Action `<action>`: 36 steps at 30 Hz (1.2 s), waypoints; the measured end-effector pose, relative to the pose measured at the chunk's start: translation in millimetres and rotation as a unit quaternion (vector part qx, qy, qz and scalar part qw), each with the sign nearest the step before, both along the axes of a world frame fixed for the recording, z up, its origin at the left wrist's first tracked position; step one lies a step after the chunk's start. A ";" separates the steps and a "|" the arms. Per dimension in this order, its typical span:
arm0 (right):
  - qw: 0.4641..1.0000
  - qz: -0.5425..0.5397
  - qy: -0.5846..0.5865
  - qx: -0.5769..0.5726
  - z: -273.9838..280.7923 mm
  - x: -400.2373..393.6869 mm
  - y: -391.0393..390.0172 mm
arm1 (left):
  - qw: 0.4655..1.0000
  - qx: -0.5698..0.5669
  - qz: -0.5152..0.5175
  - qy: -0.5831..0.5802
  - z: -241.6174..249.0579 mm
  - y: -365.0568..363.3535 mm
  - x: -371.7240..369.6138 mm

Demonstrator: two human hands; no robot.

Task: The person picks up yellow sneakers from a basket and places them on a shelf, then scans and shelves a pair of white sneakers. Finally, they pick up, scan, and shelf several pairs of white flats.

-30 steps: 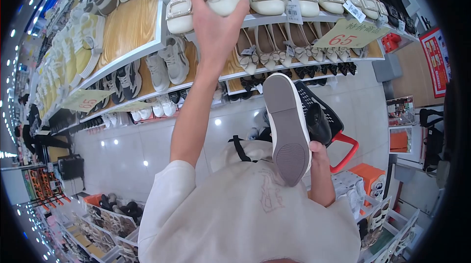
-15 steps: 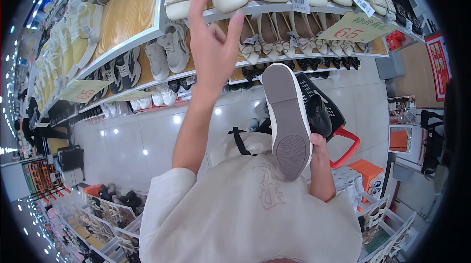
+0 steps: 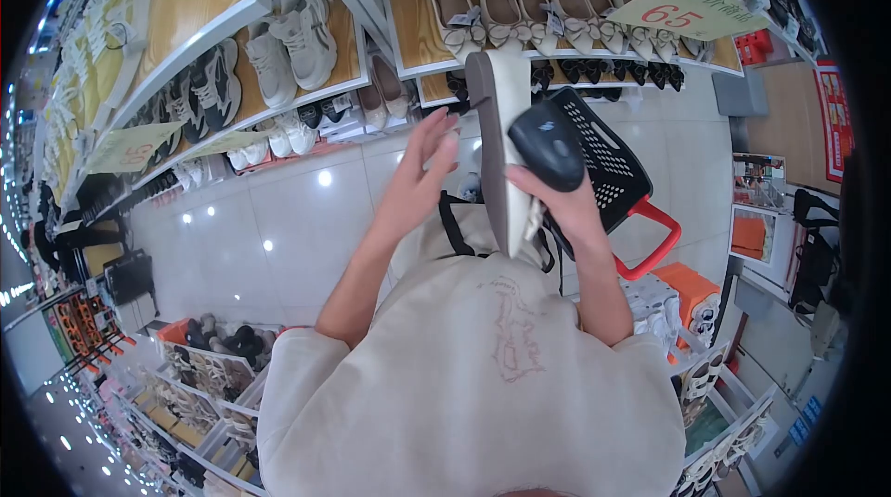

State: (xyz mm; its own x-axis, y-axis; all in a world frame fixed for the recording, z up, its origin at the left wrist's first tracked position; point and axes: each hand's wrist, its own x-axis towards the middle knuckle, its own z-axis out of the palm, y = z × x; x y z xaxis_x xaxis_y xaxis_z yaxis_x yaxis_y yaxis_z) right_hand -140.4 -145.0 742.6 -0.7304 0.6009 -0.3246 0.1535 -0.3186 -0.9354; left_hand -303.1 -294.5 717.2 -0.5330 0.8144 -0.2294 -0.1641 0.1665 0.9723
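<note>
Upright and side-on in front of my chest is a white shoe (image 3: 513, 116) with a grey-brown sole facing left. My right hand (image 3: 568, 209) is wrapped round the shoe together with a black rounded handheld device (image 3: 548, 146). My left hand (image 3: 422, 167) is raised just left of the sole, fingers apart, with nothing in it and a small gap to the shoe. Behind my right hand is a black perforated basket (image 3: 608, 158) with a red handle (image 3: 661, 242).
Shelves of flats with bows (image 3: 506, 0) and grey sneakers (image 3: 302, 38) run across the top, with a price sign (image 3: 682, 7) at the edge. Lower shoe racks (image 3: 209, 372) stand behind me on both sides. A black suitcase (image 3: 132, 276) is at the far left.
The shoe has turned from sole-facing to side-on and moved slightly left and up. My left hand has come down from the upper shelf towards it. The black device now shows more fully.
</note>
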 end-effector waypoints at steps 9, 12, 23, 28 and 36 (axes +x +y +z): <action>0.995 0.007 -0.087 0.052 -9.5 -13.2 -11.8 | 0.979 0.081 0.125 -0.136 -50.5 5.6 30.6; 0.994 -0.035 0.096 -0.028 -5.6 -18.6 -8.1 | 0.934 0.100 0.179 -0.294 -81.3 6.4 0.3; 0.995 -0.026 0.017 -0.099 -28.0 23.2 -24.4 | 0.957 -0.004 0.176 -0.229 -184.8 108.7 -199.9; 0.993 -0.057 -0.008 -0.099 -32.6 42.1 -27.2 | 0.980 -0.104 0.130 -0.112 -183.7 126.6 -218.2; 0.991 -0.100 -0.003 -0.092 -38.1 48.2 -18.2 | 0.944 -0.095 0.162 0.273 -176.6 105.1 -176.6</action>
